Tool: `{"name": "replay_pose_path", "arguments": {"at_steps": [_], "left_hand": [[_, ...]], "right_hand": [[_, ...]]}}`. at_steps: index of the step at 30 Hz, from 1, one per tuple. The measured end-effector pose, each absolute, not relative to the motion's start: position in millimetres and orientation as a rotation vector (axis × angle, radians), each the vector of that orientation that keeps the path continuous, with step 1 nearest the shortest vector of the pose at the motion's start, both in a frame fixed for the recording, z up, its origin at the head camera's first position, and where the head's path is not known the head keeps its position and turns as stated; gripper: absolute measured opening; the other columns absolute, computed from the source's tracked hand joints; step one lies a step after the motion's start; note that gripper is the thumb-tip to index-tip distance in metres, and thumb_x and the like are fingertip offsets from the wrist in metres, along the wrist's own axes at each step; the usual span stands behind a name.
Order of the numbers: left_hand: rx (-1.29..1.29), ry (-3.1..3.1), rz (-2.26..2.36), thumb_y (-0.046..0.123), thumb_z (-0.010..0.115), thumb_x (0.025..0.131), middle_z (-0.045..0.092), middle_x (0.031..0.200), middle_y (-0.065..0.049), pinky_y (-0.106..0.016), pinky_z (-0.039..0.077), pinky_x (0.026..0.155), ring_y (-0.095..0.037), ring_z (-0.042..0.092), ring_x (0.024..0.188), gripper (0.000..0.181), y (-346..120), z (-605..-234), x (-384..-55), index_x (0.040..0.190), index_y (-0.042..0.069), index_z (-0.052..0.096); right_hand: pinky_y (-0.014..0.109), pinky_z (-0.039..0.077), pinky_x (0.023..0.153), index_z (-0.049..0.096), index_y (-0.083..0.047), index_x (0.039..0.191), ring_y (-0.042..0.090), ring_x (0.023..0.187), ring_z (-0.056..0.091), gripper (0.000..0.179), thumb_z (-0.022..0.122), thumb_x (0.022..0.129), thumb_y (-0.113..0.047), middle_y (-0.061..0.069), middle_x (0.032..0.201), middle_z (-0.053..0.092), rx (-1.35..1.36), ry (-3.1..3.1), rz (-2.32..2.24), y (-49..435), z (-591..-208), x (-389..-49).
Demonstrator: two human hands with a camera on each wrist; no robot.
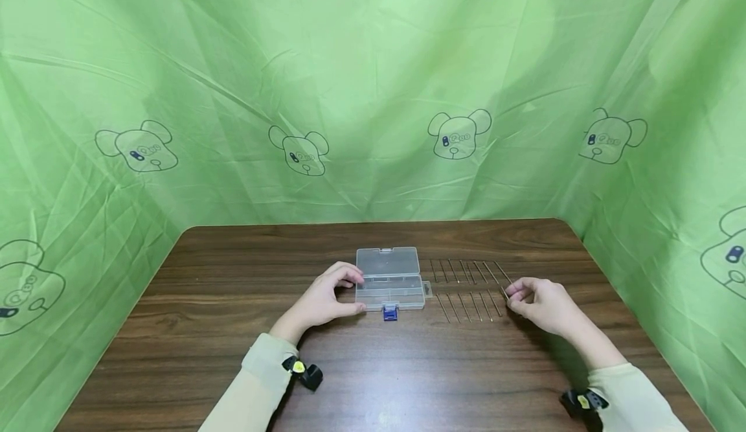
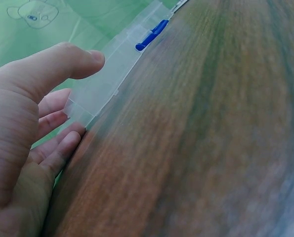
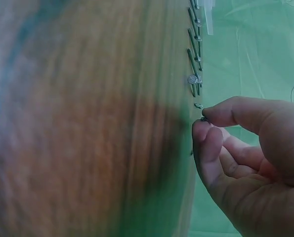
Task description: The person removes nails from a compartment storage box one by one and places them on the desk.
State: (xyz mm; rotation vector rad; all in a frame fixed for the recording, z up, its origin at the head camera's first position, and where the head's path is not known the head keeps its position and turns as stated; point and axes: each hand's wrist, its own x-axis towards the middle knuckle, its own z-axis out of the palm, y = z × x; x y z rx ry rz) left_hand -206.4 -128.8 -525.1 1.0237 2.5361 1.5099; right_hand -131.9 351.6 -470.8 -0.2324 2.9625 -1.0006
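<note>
A clear plastic box (image 1: 389,285) lies on the table with its lid (image 1: 387,261) laid back and a blue latch (image 1: 390,313) at the front. My left hand (image 1: 326,295) holds the box by its left side, the thumb at the front corner and the fingers farther back. In the left wrist view, the fingers (image 2: 63,143) touch the box's end. My right hand (image 1: 542,302) pinches a thin metal nail at the right end of the rows; its small head (image 3: 204,118) shows between thumb and fingertip. Several similar nails (image 1: 480,306) lie in two rows between box and hand.
The brown wooden table (image 1: 373,367) has its far edge against a green cloth (image 1: 373,95) printed with bear heads. Cloth also closes in both sides. A clear hanging tab (image 1: 428,289) sticks out of the box's right side toward the nails.
</note>
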Motion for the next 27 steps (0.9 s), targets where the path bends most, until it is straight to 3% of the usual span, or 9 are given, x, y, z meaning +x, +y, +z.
{"name": "replay_pose_path", "arguments": {"at_steps": [6, 15, 19, 27], "left_hand": [[1.011, 2.537, 1.511, 0.017, 0.099, 0.081, 0.066, 0.136, -0.008, -0.039, 0.058, 0.105, -0.022, 0.064, 0.125, 0.046, -130.1, -523.9, -205.7, 0.118, 0.008, 0.073], [0.989, 2.512, 1.604, 0.003, 0.099, 0.076, 0.065, 0.136, -0.02, -0.059, 0.056, 0.103, -0.037, 0.064, 0.124, 0.051, -131.8, -522.0, -201.4, 0.118, -0.001, 0.072], [0.978, 2.51, 1.595, 0.005, 0.099, 0.077, 0.065, 0.136, -0.017, -0.056, 0.057, 0.104, -0.035, 0.065, 0.123, 0.051, -130.6, -520.2, -202.4, 0.12, -0.001, 0.072], [0.969, 2.576, 1.414, 0.024, 0.09, 0.093, 0.063, 0.136, -0.009, -0.047, 0.058, 0.104, -0.029, 0.064, 0.124, 0.053, -137.0, -499.8, -203.6, 0.135, 0.003, 0.065]], "right_hand": [[0.026, 0.05, 0.064, 0.078, -0.005, 0.107, 0.006, 0.07, 0.06, 0.017, 0.08, 0.09, -0.009, -0.004, 0.088, 0.071, -0.207, 2.937, -1.008, 351.0, -475.8, -132.1], [0.027, 0.052, 0.061, 0.077, -0.004, 0.108, 0.009, 0.067, 0.066, 0.019, 0.081, 0.091, -0.012, -0.003, 0.085, 0.07, -0.209, 2.87, -1.027, 349.6, -477.0, -137.9], [0.027, 0.053, 0.06, 0.077, -0.005, 0.108, 0.01, 0.067, 0.067, 0.019, 0.082, 0.096, -0.018, -0.004, 0.086, 0.072, -0.208, 2.873, -1.009, 352.5, -471.9, -138.7], [0.028, 0.054, 0.067, 0.077, -0.008, 0.111, 0.008, 0.073, 0.069, 0.02, 0.081, 0.099, -0.024, -0.005, 0.091, 0.073, -0.266, 2.975, -0.884, 370.3, -444.0, -133.8]]}}
